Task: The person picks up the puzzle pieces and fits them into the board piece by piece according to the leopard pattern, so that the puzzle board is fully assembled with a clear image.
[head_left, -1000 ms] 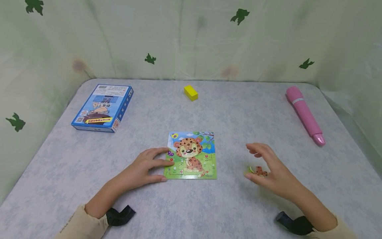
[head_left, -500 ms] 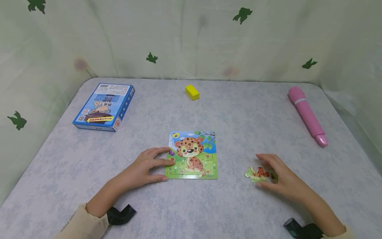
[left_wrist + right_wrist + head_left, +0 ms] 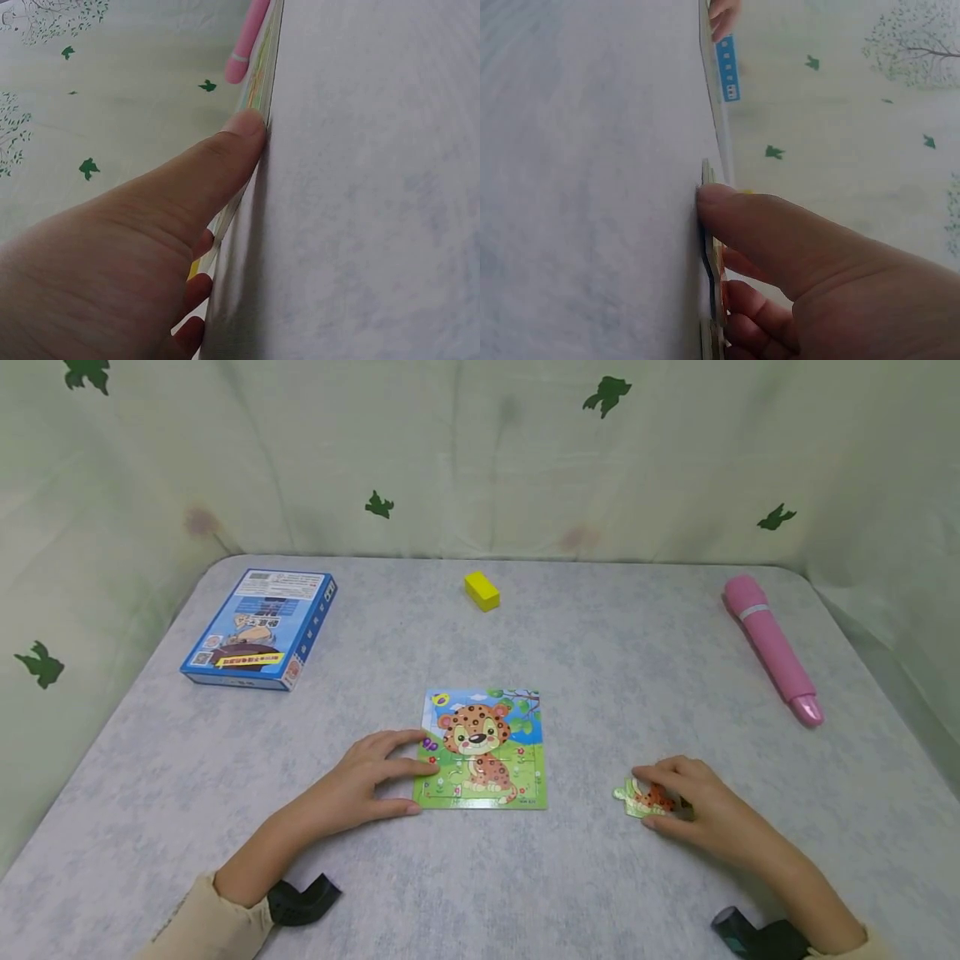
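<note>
A square jigsaw puzzle [image 3: 491,772] with a cartoon leopard lies flat in the middle of the table. My left hand [image 3: 360,779] rests at its left side, two fingertips over the edge and the thumb at the lower left corner. In the left wrist view the thumb [image 3: 232,139] touches the puzzle's rim. To the right, loose puzzle pieces [image 3: 636,799] with leopard spots lie on the table, partly under my right hand [image 3: 708,802]. Its thumb and forefinger pinch a piece across its edges; the right wrist view shows the thumb [image 3: 739,210] against the thin pieces. How many there are is hidden.
A blue box [image 3: 258,629] lies at the back left of the table. Near the back edge is a yellow block [image 3: 482,592], and a pink marker-shaped tube [image 3: 772,650] lies at the right. A patterned curtain [image 3: 480,460] surrounds the table [image 3: 555,885].
My right hand has come down and back over the loose pieces, and its thumb and forefinger have closed on a piece. The left hand and puzzle have stayed in place.
</note>
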`<state>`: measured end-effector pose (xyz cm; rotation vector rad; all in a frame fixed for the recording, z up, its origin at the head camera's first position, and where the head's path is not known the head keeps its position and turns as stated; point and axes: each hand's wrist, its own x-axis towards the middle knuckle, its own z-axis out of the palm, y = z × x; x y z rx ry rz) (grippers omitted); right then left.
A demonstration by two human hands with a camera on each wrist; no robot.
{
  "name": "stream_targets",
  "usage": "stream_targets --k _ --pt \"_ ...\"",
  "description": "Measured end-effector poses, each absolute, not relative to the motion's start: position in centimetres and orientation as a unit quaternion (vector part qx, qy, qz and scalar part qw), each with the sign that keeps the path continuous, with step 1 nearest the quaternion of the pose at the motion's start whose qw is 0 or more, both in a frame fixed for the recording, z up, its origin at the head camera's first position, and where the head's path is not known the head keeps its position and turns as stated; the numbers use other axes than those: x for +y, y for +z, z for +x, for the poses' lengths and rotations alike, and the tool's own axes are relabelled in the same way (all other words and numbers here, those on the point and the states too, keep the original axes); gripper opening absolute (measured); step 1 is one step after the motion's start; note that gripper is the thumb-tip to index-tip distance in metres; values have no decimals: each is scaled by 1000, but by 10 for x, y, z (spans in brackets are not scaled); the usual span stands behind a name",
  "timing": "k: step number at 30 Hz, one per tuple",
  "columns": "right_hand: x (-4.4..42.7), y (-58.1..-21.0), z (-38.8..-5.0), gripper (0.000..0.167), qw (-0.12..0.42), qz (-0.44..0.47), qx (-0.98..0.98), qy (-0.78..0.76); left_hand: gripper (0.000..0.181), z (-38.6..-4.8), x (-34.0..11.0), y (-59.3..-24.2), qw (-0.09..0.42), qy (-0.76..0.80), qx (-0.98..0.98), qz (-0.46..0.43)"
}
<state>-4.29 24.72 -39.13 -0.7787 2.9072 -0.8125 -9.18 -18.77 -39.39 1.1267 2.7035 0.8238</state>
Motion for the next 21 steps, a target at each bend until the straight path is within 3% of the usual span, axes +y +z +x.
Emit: stream_targets --k 9,16,21 --pt "241 -389 -44 49 -16 -241 928 -283 45 -92 -187 -393 44 271 886 373" --pt "221 -371 -47 55 -90 -297 907 -285 44 -88 -184 -394 30 241 897 370" --pt "193 -358 -53 51 -104 -325 888 -309 45 -84 -179 -390 11 221 895 388"
